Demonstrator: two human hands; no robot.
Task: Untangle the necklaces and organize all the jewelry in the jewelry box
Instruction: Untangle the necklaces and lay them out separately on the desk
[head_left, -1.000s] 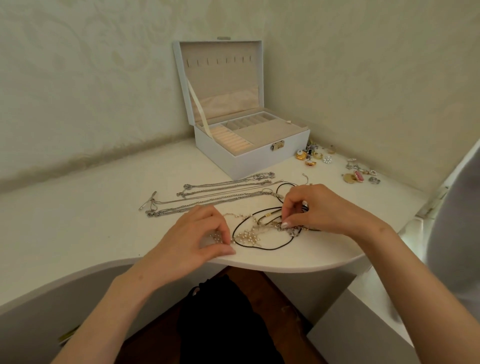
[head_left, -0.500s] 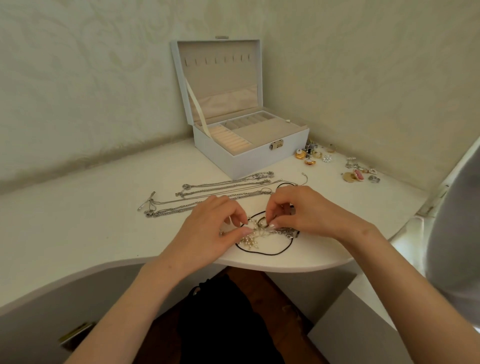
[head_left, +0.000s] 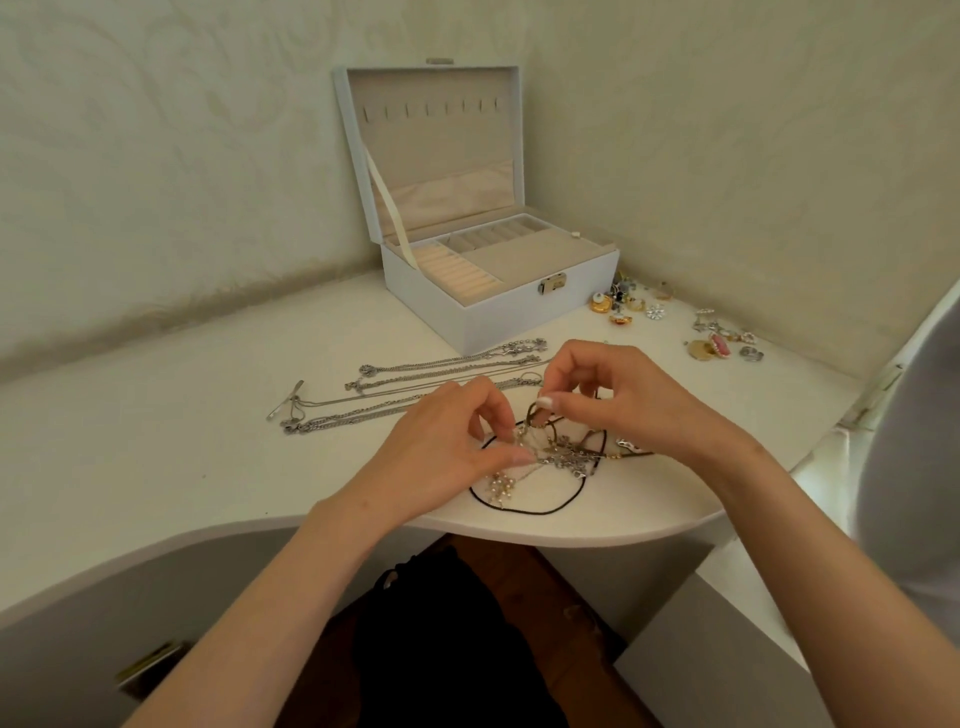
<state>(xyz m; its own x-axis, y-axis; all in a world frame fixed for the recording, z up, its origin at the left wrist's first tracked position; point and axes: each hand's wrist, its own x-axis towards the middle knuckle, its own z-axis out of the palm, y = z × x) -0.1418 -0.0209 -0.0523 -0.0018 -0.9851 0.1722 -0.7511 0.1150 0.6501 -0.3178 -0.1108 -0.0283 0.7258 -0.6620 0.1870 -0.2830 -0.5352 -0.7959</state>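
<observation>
While the tangle of necklaces (head_left: 558, 460) is sitting near the front edge of the desk (head_left: 156, 441), the left hand (head_left: 447, 447) is pinching a strand low and the right hand (head_left: 618, 400) is pinching a loop, holding it up. Untangling step, I'd say; next needs gentle teasing apart, no yanking. The jewelry box (head_left: 498, 312) is standing open behind.

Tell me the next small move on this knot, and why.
Probably ease the loop that the right hand pinches gently up and away, while the left hand anchors the tangle. Both hands pinch strands of it, the black cord loops around the pearl cluster, and the straightened silver chains lie apart behind, so this knot seems next.
</observation>
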